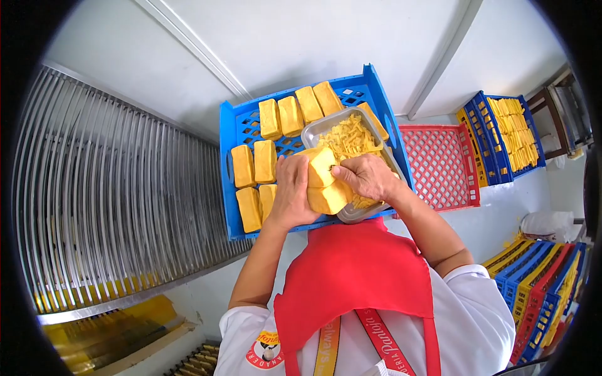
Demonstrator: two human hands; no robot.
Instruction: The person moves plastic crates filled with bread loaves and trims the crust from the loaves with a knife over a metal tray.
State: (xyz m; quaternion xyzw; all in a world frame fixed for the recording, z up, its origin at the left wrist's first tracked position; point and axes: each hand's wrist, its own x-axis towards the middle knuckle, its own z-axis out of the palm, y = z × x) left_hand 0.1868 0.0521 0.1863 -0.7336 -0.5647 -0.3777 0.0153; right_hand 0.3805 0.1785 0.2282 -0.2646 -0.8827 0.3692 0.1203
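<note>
My left hand point(293, 194) is wrapped around the side of two yellow loaf-like blocks, an upper block point(320, 164) and a lower block point(327, 198), pressed against each other. My right hand point(367, 178) is closed, with its thumb at the right end of the upper block. A small dark spot shows by that thumb; what the fingers pinch there, I cannot make out. Under and behind the right hand, a metal pan point(307, 136) holds a heap of yellow strips and scraps point(350, 135). The pan sits inside a blue crate point(227, 150).
More yellow blocks point(242, 166) stand in the crate, left and behind. To the right lies a red crate point(439, 128). Beyond it, a blue crate point(498, 172) holds yellow sticks point(517, 135). A metal rack point(113, 188) stands at left, stacked crates point(533, 282) at lower right.
</note>
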